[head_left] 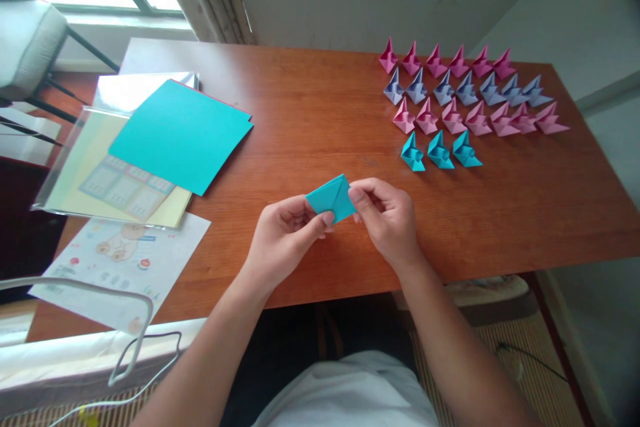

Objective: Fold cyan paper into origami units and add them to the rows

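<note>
A small piece of folded turquoise paper (331, 197) is held up over the front part of the wooden table (310, 127). My left hand (290, 230) pinches its lower left side, thumb on top and fingers beneath. At its right corner, my right hand (385, 217) grips the paper between thumb and forefinger. A diagonal crease and layered flaps show on the upper face. Beyond my right hand stand three finished-looking turquoise origami figures (440, 151) in a row, apart from my fingers.
Behind the turquoise figures are rows of pink origami figures (453, 117), lavender ones (444, 88) and magenta ones (437, 62). Turquoise sheets (180, 137) lie at left on a clear plastic packet (75, 167). A printed white sheet (165, 260) and a bent grey metal tube (145, 320) are nearer.
</note>
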`<action>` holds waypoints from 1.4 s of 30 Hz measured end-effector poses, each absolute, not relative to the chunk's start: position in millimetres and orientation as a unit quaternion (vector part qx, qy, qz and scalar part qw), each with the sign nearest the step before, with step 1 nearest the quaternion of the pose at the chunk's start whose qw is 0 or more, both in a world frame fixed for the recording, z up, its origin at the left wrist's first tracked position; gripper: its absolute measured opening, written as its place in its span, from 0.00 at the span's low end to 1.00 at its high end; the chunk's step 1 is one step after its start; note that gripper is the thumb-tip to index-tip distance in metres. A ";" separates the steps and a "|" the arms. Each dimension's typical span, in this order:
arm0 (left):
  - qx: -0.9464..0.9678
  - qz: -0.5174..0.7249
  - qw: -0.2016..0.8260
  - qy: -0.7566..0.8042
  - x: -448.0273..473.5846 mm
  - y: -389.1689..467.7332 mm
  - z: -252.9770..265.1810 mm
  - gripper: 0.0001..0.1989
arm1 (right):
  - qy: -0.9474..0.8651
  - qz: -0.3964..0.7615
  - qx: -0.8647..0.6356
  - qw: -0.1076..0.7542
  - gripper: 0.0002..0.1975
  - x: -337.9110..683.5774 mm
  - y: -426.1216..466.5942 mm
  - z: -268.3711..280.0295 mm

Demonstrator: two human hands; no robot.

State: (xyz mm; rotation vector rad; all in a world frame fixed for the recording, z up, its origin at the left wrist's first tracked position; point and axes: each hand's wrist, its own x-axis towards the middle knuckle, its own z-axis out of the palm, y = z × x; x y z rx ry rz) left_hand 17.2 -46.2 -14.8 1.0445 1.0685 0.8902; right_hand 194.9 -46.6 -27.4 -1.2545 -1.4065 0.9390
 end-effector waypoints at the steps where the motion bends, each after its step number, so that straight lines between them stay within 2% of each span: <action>1: 0.456 0.396 0.642 0.473 17.5 -46.3 -14.1 0.08 | -0.583 0.388 -0.520 0.489 0.10 195.0 -46.6 -27.1; 6: 0.453 0.395 0.647 0.470 18.4 -46.8 -11.9 0.08 | -0.584 0.377 -0.529 0.487 0.12 195.0 -47.6 -25.7; 12: 0.471 0.365 0.648 0.475 17.0 -48.4 -13.0 0.11 | -0.564 0.458 -0.493 0.479 0.12 194.6 -47.6 -27.8; 18: 0.541 0.308 0.634 0.458 16.2 -49.5 -16.4 0.14 | -0.554 0.413 -0.503 0.519 0.08 193.7 -47.1 -26.1; 26: 0.569 0.337 0.597 0.455 16.1 -49.1 -12.4 0.20 | -0.605 0.433 -0.466 0.479 0.08 195.0 -47.8 -24.0; 34: 0.560 0.343 0.600 0.458 15.9 -49.4 -16.9 0.19 | -0.634 0.383 -0.488 0.461 0.08 192.5 -47.4 -24.8; 42: 0.504 0.358 0.626 0.475 20.3 -46.4 -14.1 0.14 | -0.623 0.340 -0.513 0.483 0.08 192.3 -48.1 -25.4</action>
